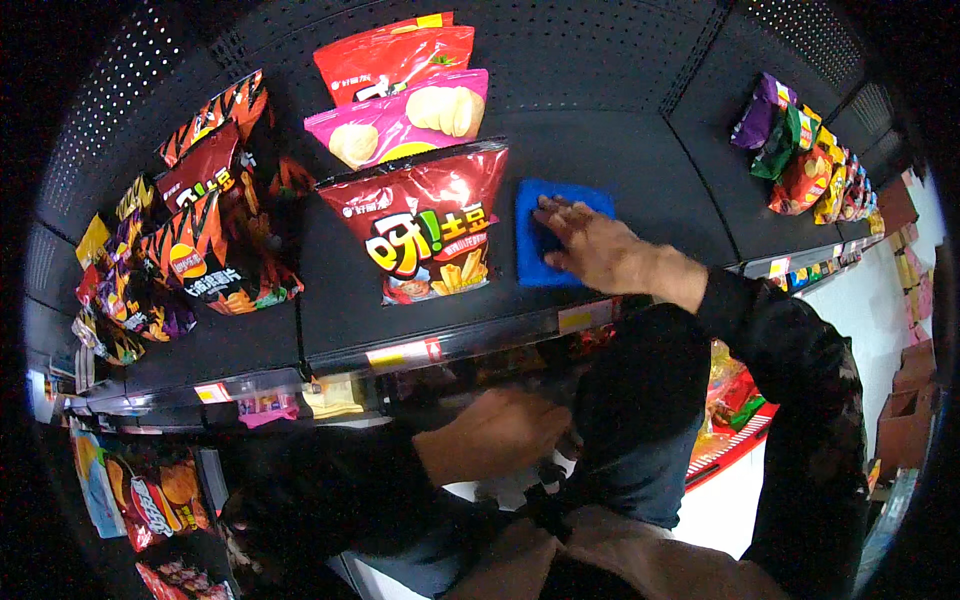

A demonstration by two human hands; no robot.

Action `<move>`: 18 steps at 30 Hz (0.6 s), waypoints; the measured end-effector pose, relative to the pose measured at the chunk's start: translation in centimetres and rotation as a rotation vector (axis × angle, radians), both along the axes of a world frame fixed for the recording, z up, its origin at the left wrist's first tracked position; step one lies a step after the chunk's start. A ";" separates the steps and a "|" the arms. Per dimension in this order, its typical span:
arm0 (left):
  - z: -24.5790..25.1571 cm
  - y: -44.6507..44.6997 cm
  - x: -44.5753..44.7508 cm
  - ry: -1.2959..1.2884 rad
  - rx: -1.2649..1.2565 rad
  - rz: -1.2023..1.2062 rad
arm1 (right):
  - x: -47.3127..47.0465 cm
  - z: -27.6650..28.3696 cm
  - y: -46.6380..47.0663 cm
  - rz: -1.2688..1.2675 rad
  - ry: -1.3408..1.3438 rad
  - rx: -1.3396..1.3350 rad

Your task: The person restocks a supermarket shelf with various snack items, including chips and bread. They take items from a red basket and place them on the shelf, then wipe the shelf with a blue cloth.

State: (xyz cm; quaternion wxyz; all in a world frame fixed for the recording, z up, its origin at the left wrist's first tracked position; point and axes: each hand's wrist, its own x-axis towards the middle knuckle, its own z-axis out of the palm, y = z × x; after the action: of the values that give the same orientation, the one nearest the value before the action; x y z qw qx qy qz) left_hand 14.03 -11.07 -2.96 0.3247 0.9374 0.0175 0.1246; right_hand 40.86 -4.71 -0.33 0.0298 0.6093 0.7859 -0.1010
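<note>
My right hand (604,251) lies spread on a folded blue cloth (536,240), which rests on the dark metal shelf (637,172). Just left of the cloth stands a dark red snack bag (420,202), with a pink chip bag (450,112) and red bags (397,56) behind it. Below the shelf's front edge, near my body, is my left hand (499,435); it is blurred, its fingers are partly hidden, and whether it holds anything cannot be told.
Orange and black chip bags (187,247) crowd the shelf at left. More colourful bags (802,176) stand at far right. Price tags line the shelf's front rail (480,337). A red basket (731,442) with packets is low at right, beside cardboard boxes (904,420).
</note>
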 end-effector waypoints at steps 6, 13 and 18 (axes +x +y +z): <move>-2.1 -0.4 0.5 0.041 0.036 -0.033 | 3.0 -3.3 8.2 0.039 0.036 0.151; -3.1 -0.7 1.7 0.073 -0.323 0.005 | 2.7 -4.3 15.0 -0.027 0.064 0.281; -1.3 0.5 1.5 0.193 0.048 -0.075 | 6.2 -4.5 14.9 -0.063 0.014 0.332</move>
State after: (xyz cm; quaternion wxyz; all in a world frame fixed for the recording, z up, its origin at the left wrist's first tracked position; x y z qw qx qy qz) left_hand 15.56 -10.54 -4.24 0.3035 0.9525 0.0103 0.0220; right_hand 47.01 10.22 -4.85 -0.0798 0.6295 0.7724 0.0252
